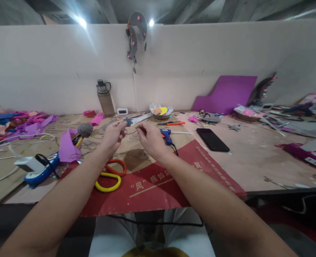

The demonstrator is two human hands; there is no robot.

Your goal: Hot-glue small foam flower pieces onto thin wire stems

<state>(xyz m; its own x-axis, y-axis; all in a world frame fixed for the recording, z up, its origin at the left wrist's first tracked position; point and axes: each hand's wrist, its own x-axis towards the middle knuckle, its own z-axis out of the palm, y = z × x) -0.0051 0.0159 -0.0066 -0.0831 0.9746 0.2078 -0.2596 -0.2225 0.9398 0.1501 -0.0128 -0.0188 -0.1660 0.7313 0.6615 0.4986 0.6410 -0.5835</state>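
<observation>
My left hand is raised over the middle of the table, its fingers closed in a pinch. A small grey-blue piece shows at its fingertips; its exact kind is too small to tell. My right hand is close by on the right, thumb and fingers pinched together. A thin grey yarn runs between the two hands. Below them lie scissors with one yellow and one red handle, on a red printed sheet. A blue glue gun rests just beyond my right hand.
A ball of grey yarn, purple felt and a blue power strip with cables are on the left. A tall bottle stands at the back. A black phone and an orange cutter lie to the right.
</observation>
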